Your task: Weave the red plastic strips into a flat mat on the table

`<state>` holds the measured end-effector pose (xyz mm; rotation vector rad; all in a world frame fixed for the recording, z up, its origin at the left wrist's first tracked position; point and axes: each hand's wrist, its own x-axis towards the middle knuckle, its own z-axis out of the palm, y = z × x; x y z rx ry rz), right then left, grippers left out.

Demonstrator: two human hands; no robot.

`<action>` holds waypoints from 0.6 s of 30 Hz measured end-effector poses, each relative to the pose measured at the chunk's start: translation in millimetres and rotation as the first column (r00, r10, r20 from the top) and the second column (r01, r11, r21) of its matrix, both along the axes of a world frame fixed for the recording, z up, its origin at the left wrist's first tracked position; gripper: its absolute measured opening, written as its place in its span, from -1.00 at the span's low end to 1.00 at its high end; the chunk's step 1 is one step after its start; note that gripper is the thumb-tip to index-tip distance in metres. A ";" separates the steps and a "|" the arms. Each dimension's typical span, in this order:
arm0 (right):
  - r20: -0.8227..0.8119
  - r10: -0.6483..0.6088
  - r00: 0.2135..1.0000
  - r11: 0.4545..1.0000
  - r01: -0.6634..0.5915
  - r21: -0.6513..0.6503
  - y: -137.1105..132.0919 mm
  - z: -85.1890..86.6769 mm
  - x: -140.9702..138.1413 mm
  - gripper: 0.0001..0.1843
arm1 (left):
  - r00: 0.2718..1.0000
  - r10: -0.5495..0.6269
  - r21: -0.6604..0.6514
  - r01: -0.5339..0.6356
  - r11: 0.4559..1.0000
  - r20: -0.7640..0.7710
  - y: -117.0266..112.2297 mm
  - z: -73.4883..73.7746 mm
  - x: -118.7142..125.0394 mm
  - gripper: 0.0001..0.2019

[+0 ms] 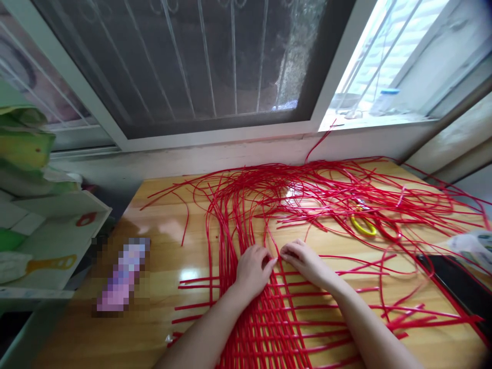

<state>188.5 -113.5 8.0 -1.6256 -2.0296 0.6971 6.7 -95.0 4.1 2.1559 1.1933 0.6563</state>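
Note:
A lattice of red plastic strands point(261, 328) lies on the wooden table, with long strands running away from me and others crossing them sideways. Over its far end, my left hand point(253, 269) rests on the bundle, thumb and forefinger pinched at a strand near its right side. Just to the right, my right hand point(302, 259) is closed too, its fingertips pinching a red strand. The two hands are a small gap apart. Below them the weave is tight in the middle, and the crossing strands' loose ends stick out on both sides.
Loose red strands point(265, 179) heap along the table's back, below the window. Scissors with a yellow handle point(363, 225) lie among them. A black phone point(457, 287) is at the right, beside a plastic bag point(474, 248). A blurred pink-purple object point(125, 274) lies at left on the table point(157, 256).

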 end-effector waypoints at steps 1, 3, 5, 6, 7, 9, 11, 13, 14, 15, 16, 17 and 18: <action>0.006 0.023 1.000 0.999 -0.024 0.033 -0.5 1.9 -2.2 -0.82 | 1.000 0.001 -0.003 -0.001 1.000 0.015 0.2 0.7 -0.4 -0.85; 0.015 0.022 1.000 0.990 -0.024 0.136 -1.8 5.7 -7.0 -0.84 | 0.999 0.006 -0.017 -0.006 1.000 0.048 0.6 2.1 -1.6 -0.89; 0.012 -0.020 1.000 0.970 0.017 0.241 -3.7 9.3 -12.4 -0.82 | 0.996 0.010 -0.037 -0.007 0.999 0.086 0.8 3.6 -3.5 -0.92; 0.012 -0.031 0.999 0.962 0.027 0.273 -5.0 11.1 -15.5 -0.80 | 0.994 0.010 -0.048 -0.005 0.999 0.109 0.8 4.3 -4.7 -0.93; 0.019 -0.021 1.000 0.959 0.015 0.283 -6.6 13.0 -18.8 -0.77 | 0.991 0.006 -0.060 0.002 0.998 0.134 0.7 5.1 -6.0 -0.92; 0.051 0.055 0.997 0.966 -0.066 0.250 -9.9 16.2 -26.2 -0.77 | 0.982 0.009 -0.088 0.008 0.996 0.189 0.3 6.5 -8.7 -0.91; 0.083 0.116 0.990 0.972 -0.130 0.197 -12.7 17.7 -33.3 -0.78 | 0.972 0.031 -0.120 -0.003 0.993 0.233 0.1 7.5 -11.1 -0.89; 0.110 0.132 0.985 0.975 -0.149 0.166 -14.1 16.3 -38.2 -0.82 | 0.962 0.071 -0.150 -0.032 0.988 0.265 0.3 7.5 -12.8 -0.88; 0.118 0.125 0.985 0.976 -0.144 0.164 -14.2 14.6 -39.7 -0.86 | 0.954 0.090 -0.164 -0.044 0.986 0.285 0.7 7.0 -13.2 -0.86; 0.123 0.114 0.986 0.977 -0.134 0.167 -13.9 12.3 -40.4 -0.88 | 0.945 0.107 -0.184 -0.051 0.982 0.310 1.3 6.0 -13.3 -0.84; 0.121 0.102 0.987 0.977 -0.122 0.173 -13.5 9.9 -40.6 -0.89 | 0.933 0.125 -0.211 -0.054 0.976 0.338 2.1 4.6 -12.9 -0.79; 0.112 0.088 0.990 0.978 -0.108 0.180 -13.0 7.5 -40.5 -0.89 | 0.923 0.142 -0.239 -0.057 0.969 0.357 3.1 3.0 -12.2 -0.73; 0.097 0.073 0.993 0.978 -0.091 0.188 -12.6 5.4 -40.1 -0.88 | 0.919 0.157 -0.259 -0.063 0.964 0.362 4.3 1.3 -10.9 -0.70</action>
